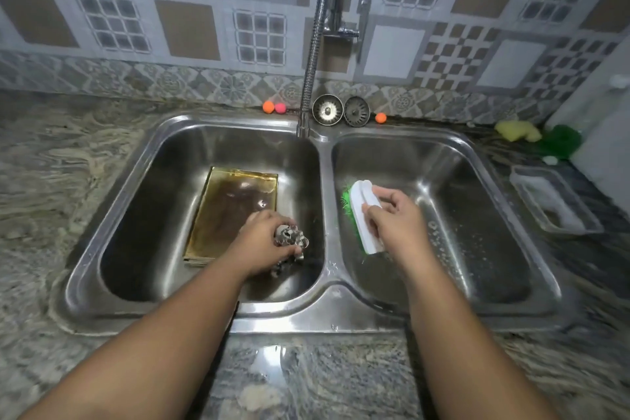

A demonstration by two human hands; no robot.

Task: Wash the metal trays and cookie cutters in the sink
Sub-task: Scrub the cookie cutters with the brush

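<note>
A cluster of small metal cookie cutters (292, 239) is gripped in the left hand (262, 244), whose fingers are curled round it. The cluster is held low in the left basin of the double steel sink (306, 321), near the divider and just beside the near right corner of a metal tray (229, 211). A few more pieces are seen below the hand; whether they rest on the basin floor cannot be told. The tray, rectangular and stained golden-brown, is laid in the middle of the left basin, with its long sides running away from the viewer.

A white scrubbing brush (365, 215) with green bristles is held in the right hand (397, 220). The fingers are wrapped over its back, and the bristles are turned toward the divider. The brush is kept over the left side of the right basin.

A ribbed metal faucet hose (316, 31) is hung down from the tiled wall (187, 27) to the rear rim between the basins. Two round sink strainers (327, 109) are propped against the wall behind the divider, with small orange and pink balls (269, 107) set on either side. On the granite countertop (41, 187) to the right, a yellow sponge (518, 132), a green scrubber (563, 144) and a clear plastic container (554, 203) are placed.
</note>
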